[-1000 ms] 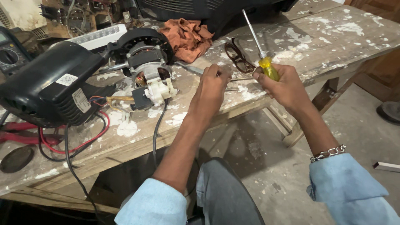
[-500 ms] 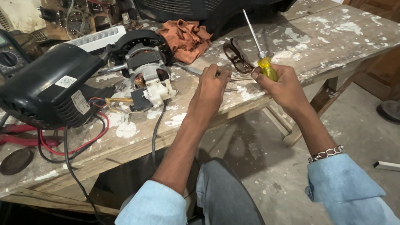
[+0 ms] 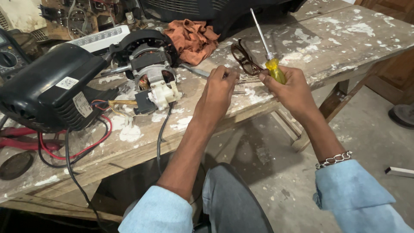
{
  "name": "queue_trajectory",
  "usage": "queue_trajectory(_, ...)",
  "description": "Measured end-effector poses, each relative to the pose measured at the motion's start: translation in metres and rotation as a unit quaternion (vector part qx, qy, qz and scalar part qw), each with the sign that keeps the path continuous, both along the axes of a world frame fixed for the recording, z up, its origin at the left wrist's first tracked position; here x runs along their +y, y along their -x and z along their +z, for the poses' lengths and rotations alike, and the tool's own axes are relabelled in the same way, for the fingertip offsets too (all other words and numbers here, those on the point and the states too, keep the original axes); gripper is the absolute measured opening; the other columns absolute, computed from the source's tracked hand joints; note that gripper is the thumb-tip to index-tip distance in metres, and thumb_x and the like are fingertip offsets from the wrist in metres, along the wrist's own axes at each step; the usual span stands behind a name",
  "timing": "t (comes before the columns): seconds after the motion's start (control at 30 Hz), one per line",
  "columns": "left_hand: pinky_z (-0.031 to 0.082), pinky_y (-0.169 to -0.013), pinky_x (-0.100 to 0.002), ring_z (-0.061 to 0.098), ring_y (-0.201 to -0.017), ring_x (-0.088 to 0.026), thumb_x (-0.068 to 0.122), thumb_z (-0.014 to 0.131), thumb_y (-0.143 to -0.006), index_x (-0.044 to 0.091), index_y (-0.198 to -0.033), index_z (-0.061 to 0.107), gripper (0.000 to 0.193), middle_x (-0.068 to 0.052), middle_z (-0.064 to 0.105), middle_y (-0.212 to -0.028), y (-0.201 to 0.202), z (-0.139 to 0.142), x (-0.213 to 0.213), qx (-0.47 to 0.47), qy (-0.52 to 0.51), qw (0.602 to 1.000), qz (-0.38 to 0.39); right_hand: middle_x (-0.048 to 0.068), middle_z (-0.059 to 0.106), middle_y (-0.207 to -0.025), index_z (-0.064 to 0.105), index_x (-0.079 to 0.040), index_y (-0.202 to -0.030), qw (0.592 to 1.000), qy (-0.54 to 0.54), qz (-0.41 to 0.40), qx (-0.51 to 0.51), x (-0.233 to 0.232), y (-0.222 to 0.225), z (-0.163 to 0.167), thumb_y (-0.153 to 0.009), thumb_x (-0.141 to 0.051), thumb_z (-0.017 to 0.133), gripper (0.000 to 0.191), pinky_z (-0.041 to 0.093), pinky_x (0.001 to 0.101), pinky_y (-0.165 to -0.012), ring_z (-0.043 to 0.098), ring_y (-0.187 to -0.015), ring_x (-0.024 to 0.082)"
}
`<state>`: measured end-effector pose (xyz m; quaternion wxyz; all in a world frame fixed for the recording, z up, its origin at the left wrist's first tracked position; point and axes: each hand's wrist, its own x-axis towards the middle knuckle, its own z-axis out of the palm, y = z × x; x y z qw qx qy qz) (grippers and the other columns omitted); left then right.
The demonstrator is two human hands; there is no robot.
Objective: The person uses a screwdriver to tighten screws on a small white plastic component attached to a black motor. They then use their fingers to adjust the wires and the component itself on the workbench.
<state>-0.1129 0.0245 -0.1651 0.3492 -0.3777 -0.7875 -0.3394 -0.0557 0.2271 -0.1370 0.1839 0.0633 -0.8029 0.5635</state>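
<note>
Two labels show, both stuck on the black motor housing [image 3: 47, 92] lying near the left end of the workbench [image 3: 345, 47]. On the housing's upper face sits a small white square sticker [image 3: 67, 83] with a dark patterned code. Just below it, down the housing's side facing the front edge of the bench, there's a larger pale grey rectangular label [image 3: 82, 104], tilted, covered in fine dark print too small to make out. No packages, signs or lit screens anywhere else on this bench.
</note>
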Motion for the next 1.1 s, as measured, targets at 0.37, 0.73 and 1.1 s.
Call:
queue_trajectory(0.37, 0.055, -0.084, -0.045, 0.068, -0.099, -0.037, 0.002, 0.068, -0.093, 0.0, -0.114, 0.071, 0.021, -0.019, 0.066, -0.106, -0.003, 0.003, -0.001, -0.032, -0.016, 0.998, -0.046, -0.003, 0.064, -0.072, 0.078, -0.002, -0.099, 0.996, -0.09, -0.016, 0.006, -0.009, 0.01, -0.004, -0.091, -0.024, 0.079, 0.024, 0.039, 0.0248, -0.056, 0.051, -0.064, 0.004)
queue_trajectory(0.73, 0.053, -0.09, -0.045, 0.065, -0.104, -0.033, 0.002, 0.071, -0.092, 0.007, -0.122, 0.073, 0.031, -0.013, 0.066, -0.11, -0.011, 0.014, -0.001, 0.006, 0.016, 1.0, -0.017, 0.0, 0.069, -0.076, 0.076, -0.003, -0.103, 0.999, -0.014, 0.042, -0.02, 0.004, 0.012, -0.005, -0.097, -0.017, 0.07, 0.015, 0.043, 0.0219, -0.056, 0.055, -0.063, 0.004)
queue_trajectory(1.1, 0.045, -0.09, -0.04, 0.059, -0.107, -0.022, 0.01, 0.082, -0.074, 0.013, -0.101, 0.08, 0.027, -0.002, 0.061, -0.11, -0.014, 0.022, 0.017, 0.076, 0.008, 0.997, 0.025, -0.005, 0.062, -0.072, 0.07, -0.007, -0.098, 0.997, 0.031, 0.069, -0.02, 0.009, 0.016, -0.007, -0.099, -0.019, 0.069, 0.013, 0.036, 0.0215, -0.05, 0.047, -0.057, 0.002)
